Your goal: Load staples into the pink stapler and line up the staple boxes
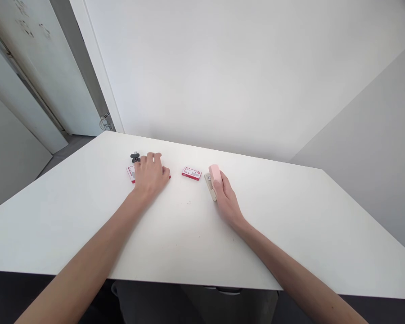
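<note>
My right hand point(227, 198) is closed around a stapler point(215, 173) with a pink top and a cream base, which angles out to the left below the pink part. Left of it lies a small red-and-white staple box point(191, 173), flat on the table and untouched. My left hand point(151, 173) is curled palm down, its fingertips mostly hidden, over what looks like another staple box, of which a red edge point(169, 177) shows by the thumb. One more red-and-white box point(131, 173) pokes out at that hand's left side. Just behind the knuckles sits a small black staple remover point(135, 157).
The white table point(195, 243) runs back to a plain white wall point(216, 81). Small dark specks mark its surface in the middle. Beyond the left edge are a cable point(105, 122) and pale panels point(37, 58). A dark chair or seat shows below the front edge.
</note>
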A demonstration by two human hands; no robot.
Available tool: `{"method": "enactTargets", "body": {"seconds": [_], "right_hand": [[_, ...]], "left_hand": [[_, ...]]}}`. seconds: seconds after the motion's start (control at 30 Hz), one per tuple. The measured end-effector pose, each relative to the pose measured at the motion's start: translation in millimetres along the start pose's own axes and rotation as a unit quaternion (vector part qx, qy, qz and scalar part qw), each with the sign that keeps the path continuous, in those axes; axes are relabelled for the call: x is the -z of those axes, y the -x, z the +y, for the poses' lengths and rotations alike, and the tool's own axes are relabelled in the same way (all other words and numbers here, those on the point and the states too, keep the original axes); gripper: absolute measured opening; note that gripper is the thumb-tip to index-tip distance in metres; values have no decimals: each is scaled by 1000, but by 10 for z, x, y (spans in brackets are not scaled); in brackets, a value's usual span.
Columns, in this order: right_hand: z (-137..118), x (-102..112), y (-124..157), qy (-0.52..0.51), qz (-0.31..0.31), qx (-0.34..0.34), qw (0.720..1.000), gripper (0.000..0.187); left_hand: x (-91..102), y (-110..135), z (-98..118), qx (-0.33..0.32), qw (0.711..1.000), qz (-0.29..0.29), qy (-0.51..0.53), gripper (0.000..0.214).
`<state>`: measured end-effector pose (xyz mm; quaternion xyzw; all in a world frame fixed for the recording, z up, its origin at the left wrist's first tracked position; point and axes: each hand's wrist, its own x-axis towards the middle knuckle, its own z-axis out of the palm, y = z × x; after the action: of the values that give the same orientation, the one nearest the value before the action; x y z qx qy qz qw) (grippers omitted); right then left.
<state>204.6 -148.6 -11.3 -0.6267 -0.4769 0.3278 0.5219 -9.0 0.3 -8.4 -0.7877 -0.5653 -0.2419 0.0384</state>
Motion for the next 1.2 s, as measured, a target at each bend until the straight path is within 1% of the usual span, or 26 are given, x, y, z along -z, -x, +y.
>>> {"method": "enactTargets", "body": {"seconds": [0.07,0.13,0.17,0.2,0.27,0.33,0.4,0.5,0.6,0.7,0.8,0.87,0.97,1.1,1.2], "right_hand": [[-8,-8,0,1,1,-1,1000,63],[-21,-20,-3,1,2,-2,1000,64],[-27,-26,-5,1,2,-3,1000,64],[-32,-32,-8,-1,1,-3,1000,64],[-33,-39,-14,-4,0,0,1000,65],[-21,-38,-17,-3,0,4,1000,65],[-5,-30,-16,0,0,5,1000,65],[12,-11,-10,2,-4,2,1000,63],[12,5,-3,5,-7,3,1000,61],[13,16,1,5,-10,5,1000,60],[22,25,3,5,-11,6,1000,61],[30,32,3,4,-10,7,1000,62],[37,44,-1,3,-12,6,1000,64],[37,60,-7,8,-19,7,1000,64],[37,66,-10,9,-19,8,1000,62]], "left_hand": [[34,24,50,-91,994,-10,52,48],[47,63,113,-201,973,-50,105,47],[45,84,143,-242,960,-77,121,47],[37,102,167,-272,948,-103,129,48],[10,122,185,-292,937,-135,133,51],[-24,111,159,-277,944,-134,120,53],[-56,79,102,-239,960,-111,93,52],[-94,23,1,-155,985,-59,51,50],[-120,-14,-89,-76,997,-1,21,51],[-138,-32,-170,-22,999,27,-5,62],[-139,-40,-224,33,999,16,-35,81],[-125,-44,-231,60,997,8,-51,88],[-84,-48,-202,84,994,18,-68,83],[-37,-45,-151,132,988,31,-73,73],[-28,-42,-133,140,986,50,-74,70]]}}
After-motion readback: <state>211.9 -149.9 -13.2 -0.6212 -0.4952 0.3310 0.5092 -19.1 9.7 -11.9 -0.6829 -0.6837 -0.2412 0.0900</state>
